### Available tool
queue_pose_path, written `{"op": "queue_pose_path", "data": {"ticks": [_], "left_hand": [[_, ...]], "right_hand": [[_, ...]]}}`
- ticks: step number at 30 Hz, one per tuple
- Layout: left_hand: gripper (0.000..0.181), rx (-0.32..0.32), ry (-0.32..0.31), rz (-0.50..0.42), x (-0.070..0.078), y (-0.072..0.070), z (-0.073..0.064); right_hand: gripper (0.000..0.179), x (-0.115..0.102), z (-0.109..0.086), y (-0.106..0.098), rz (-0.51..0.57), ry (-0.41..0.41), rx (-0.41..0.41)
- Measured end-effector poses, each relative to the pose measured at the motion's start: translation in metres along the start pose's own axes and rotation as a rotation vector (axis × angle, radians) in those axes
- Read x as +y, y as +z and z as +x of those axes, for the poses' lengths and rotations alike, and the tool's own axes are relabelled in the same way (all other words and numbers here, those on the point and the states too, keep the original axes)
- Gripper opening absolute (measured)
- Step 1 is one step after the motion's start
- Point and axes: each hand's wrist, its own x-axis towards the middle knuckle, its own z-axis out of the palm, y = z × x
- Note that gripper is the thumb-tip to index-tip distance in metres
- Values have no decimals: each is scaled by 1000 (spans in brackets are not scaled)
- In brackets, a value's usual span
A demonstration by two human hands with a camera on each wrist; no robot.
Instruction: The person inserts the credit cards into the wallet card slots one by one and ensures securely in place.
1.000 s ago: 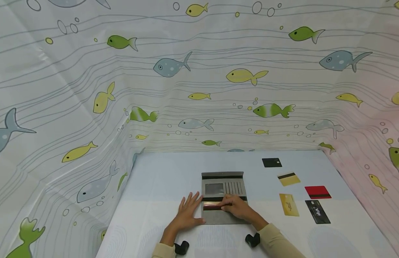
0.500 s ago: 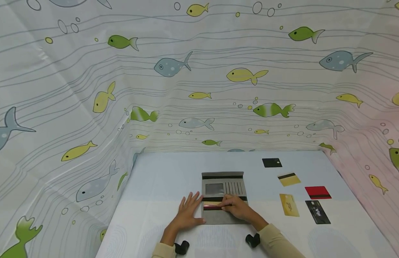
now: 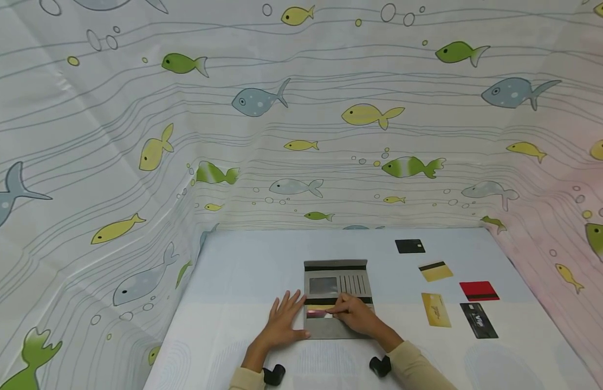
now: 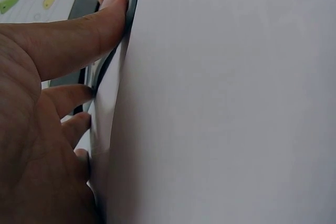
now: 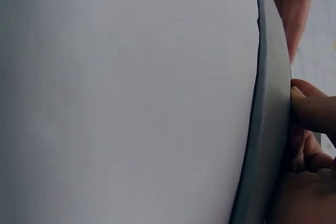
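You are working with 2 bare hands, set apart from each other, over an unfolded grey rectangular wallet (image 3: 321, 328) with black bands, a clear window and a row of narrow slots, which is resting on a smooth white table (image 3: 247, 265) with faint round patterns. Your left hand (image 3: 281, 325) is spreading its fingers beside the wallet, the thumb touching the lower left corner and the fingertips reaching the left edge higher up. Your right hand (image 3: 355, 313) is pinching a shiny, flat reddish card (image 3: 316, 313), which is lying crosswise on the wallet, just below its middle black band. Your fingers are covering the card's right end, so you probably cannot judge from here how far it is sitting inside a pocket. To the right of the wallet, 5 more cards are lying apart: a plain black card with a small chip (image 3: 410, 246), a gold card with a black stripe (image 3: 435, 272), a bright red card with a black stripe (image 3: 479, 291), a gold card with faint lettering (image 3: 435, 310) and a black card marked "Vip" (image 3: 479, 320). Behind the table, a white fish-print cloth (image 3: 330, 157) is hanging.
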Motion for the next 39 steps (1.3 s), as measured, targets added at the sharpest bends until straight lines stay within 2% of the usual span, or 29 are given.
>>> {"op": "queue_pose_path", "data": {"ticks": [5, 11, 17, 21, 24, 28, 32, 34, 36, 39], "left_hand": [[92, 1, 4, -4, -2, 0, 0], [91, -6, 6, -19, -2, -1, 0], [92, -1, 15, -22, -1, -3, -1], [92, 1, 23, -23, -1, -3, -1], [92, -8, 13, -25, -2, -2, -1], [92, -19, 1, -27, -3, 0, 0], [93, -18, -10, -25, -4, 0, -1], [93, -15, -7, -25, -4, 0, -1], [92, -14, -5, -27, -3, 0, 0], [92, -13, 1, -30, -2, 0, 0]], "right_hand": [[20, 0, 0, 3, -71, -41, 24], [21, -6, -1, 5, -212, -142, 40], [25, -15, -3, 1, -352, -165, 5], [29, -13, -10, -6, -355, -175, -9], [29, -10, -17, -18, -256, -77, 31], [23, -4, -26, -43, -152, 124, 190], [19, 10, -38, -73, -174, 327, 301], [19, 17, -47, -88, -199, 391, 324], [20, 25, -57, -104, -221, 421, 329], [22, 36, -73, -125, -235, 479, 296]]}}
